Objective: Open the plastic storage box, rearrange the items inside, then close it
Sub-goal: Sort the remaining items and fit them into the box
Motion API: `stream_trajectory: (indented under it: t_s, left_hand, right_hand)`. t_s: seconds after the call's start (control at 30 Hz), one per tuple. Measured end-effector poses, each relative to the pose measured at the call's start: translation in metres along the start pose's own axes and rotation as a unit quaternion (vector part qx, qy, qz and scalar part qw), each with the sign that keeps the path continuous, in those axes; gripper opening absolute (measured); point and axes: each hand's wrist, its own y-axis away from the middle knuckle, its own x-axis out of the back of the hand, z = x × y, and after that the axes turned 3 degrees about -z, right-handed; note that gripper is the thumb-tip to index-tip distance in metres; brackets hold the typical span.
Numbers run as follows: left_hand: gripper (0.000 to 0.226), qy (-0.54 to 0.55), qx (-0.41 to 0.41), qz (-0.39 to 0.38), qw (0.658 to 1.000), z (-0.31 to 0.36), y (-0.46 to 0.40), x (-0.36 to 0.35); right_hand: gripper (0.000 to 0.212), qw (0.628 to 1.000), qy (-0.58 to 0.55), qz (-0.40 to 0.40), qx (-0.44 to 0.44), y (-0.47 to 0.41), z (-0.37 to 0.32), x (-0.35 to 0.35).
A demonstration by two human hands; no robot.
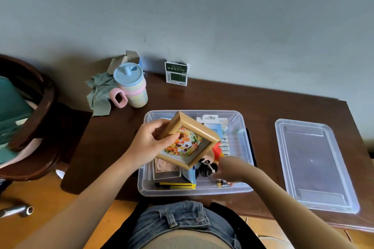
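A clear plastic storage box stands open on the dark wooden table, and its clear lid lies flat to the right. My left hand grips a wooden picture frame with a colourful cartoon picture, tilted above the box. My right hand reaches into the box's front right part, its fingers at a small panda figure with a red piece; whether it holds the figure is unclear. Inside lie a yellow utility knife, a small framed card, a blue packet and battery packs.
A pastel cup with a blue lid and pink handle stands at the back left beside a grey-green cloth. A green and white small box leans on the wall. A dark round chair is at left.
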Motion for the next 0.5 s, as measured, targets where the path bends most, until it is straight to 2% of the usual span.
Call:
stream_trajectory:
  t_s: [0.07, 0.23, 0.33, 0.5]
  left_hand:
    - [0.019, 0.009, 0.0, 0.009, 1.0, 0.0, 0.0, 0.001]
    - [0.02, 0.024, 0.013, 0.032, 0.999, 0.002, 0.0, 0.005]
    - [0.022, 0.021, 0.012, 0.03, 0.999, 0.002, 0.002, 0.005]
    - [0.022, 0.026, 0.031, 0.027, 0.999, -0.002, 0.008, 0.003]
  right_hand:
    - [0.029, 0.999, 0.014, -0.033, 0.013, -0.004, -0.005, -0.007]
    - [0.039, 0.989, -0.039, -0.134, 0.056, -0.017, -0.032, -0.019]
    - [0.045, 0.981, -0.083, -0.169, 0.036, -0.022, -0.045, -0.016]
    - [0.043, 0.971, -0.064, -0.229, -0.007, -0.031, -0.06, -0.021]
